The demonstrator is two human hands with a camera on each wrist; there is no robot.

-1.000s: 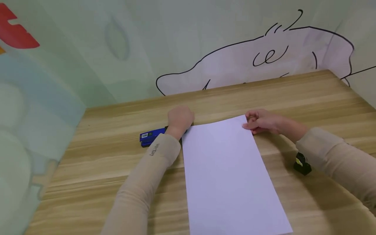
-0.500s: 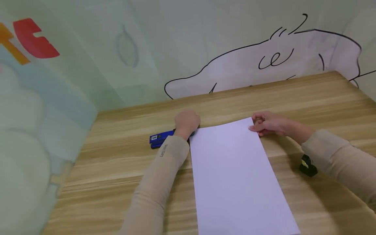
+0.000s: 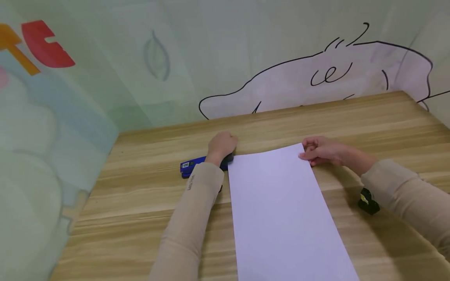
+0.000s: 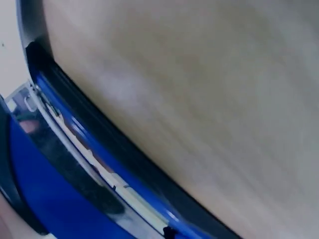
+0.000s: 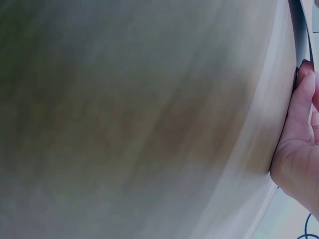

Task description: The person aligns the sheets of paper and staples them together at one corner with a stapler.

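Note:
A blue stapler (image 3: 190,166) lies at the paper's far left corner, its black end beside the sheet. My left hand (image 3: 222,144) grips it with curled fingers, the wrist crossing over its middle and hiding part of it. Close up in the left wrist view, the stapler (image 4: 65,189) shows its metal rail and blue top, with a little skin at the lower left. Long white paper (image 3: 281,207) lies on the table. My right hand (image 3: 324,151) pinches its far right corner between thumb and fingers; the right wrist view shows that hand (image 5: 299,122) at the right edge.
A small black object with a yellow mark (image 3: 368,202) sits on the wood-grain table (image 3: 140,203), close to the right sleeve. Behind the table stands a wall (image 3: 218,58) with cartoon drawings.
The head view has swung slightly left, so everything sits further right. My left hand has shifted a little, showing more of the stapler's black end. The right hand keeps its pinch on the paper.

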